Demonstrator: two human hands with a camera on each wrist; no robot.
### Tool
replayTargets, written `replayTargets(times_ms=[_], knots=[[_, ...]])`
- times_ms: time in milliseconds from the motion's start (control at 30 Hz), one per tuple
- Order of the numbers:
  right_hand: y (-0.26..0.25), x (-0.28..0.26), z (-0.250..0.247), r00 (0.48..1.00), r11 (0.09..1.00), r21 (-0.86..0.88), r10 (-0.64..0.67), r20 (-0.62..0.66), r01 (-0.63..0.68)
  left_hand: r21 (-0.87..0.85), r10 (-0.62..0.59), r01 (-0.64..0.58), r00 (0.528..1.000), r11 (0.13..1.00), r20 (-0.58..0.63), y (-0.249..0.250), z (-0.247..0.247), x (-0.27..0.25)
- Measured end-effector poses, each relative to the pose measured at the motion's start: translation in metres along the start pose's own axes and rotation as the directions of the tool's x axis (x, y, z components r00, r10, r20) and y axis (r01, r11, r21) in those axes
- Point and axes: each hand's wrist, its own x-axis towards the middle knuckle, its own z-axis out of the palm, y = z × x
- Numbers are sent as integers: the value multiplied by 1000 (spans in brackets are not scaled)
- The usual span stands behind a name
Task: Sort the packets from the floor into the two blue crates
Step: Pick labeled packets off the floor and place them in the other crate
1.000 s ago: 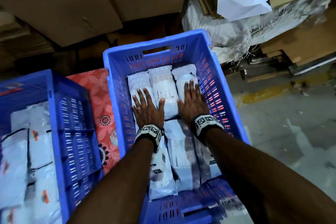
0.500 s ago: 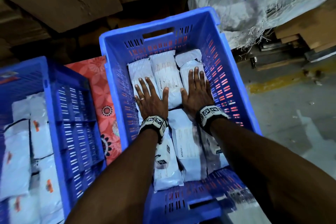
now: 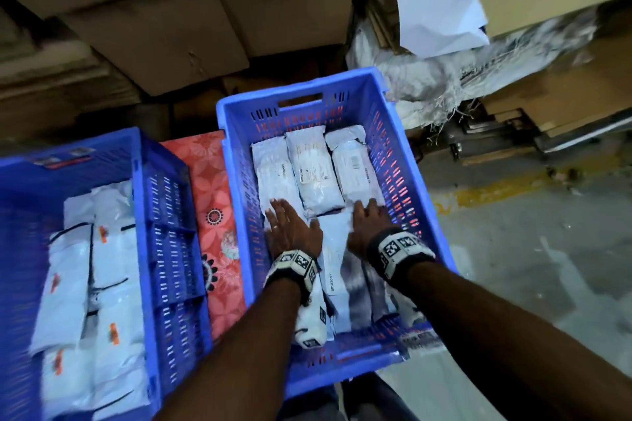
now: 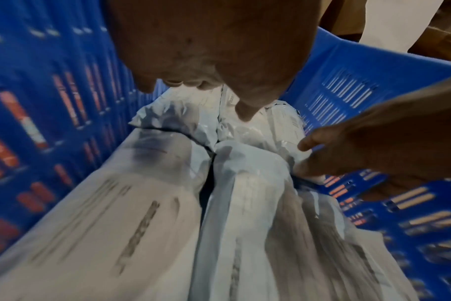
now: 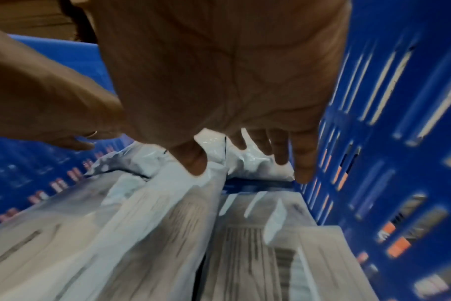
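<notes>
The right blue crate holds several white packets lying side by side in two rows. Both my hands are inside it, palms down, at the seam between the rows. My left hand is over the left packets with loosely bent fingers and grips nothing. My right hand is beside the right wall, fingers straight and spread. The left wrist view shows my left hand just above the packets. The right wrist view shows my right hand hovering over the packets. The left blue crate holds white packets with orange marks.
A red flower-patterned mat lies between the two crates. Cardboard boxes stand behind them, with white sacking and flat cardboard at the back right. Grey concrete floor with a yellow line stretches to the right.
Both hands have drawn back toward me off the far row of packets, which now lies uncovered. The view has tilted up, so the crates sit lower in frame.
</notes>
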Motion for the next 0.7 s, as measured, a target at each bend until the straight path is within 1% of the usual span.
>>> replayTargets(times_ms=[67,133,167,267,333,400,500,567,700], knots=[[2,-18,10,995,997,-55,62,79,-57,24,-68,66,994,998,82,-3,4,-20],[2,-31,16,976,985,-94,160,151,-147,90,-109,98,986,991,128,-6,11,-36],[2,-35,17,963,980,-106,189,193,-171,111,-125,108,981,988,151,-7,16,-41],[-2,-40,11,936,973,-173,200,290,-154,130,-165,139,961,982,222,-13,22,-41],[-1,-36,15,928,972,-194,190,321,-132,137,-174,143,953,980,248,-18,26,-38],[0,-31,18,926,975,-165,195,323,-148,130,-175,148,958,980,226,-18,29,-35],[-4,-36,15,922,972,-188,201,332,-144,100,-192,174,961,980,200,-16,35,-35],[-6,-39,14,937,978,-170,169,304,-122,98,-204,187,957,977,207,-14,36,-36],[-2,-25,41,957,979,-55,206,203,-199,90,-226,213,957,973,183,-10,39,-34]])
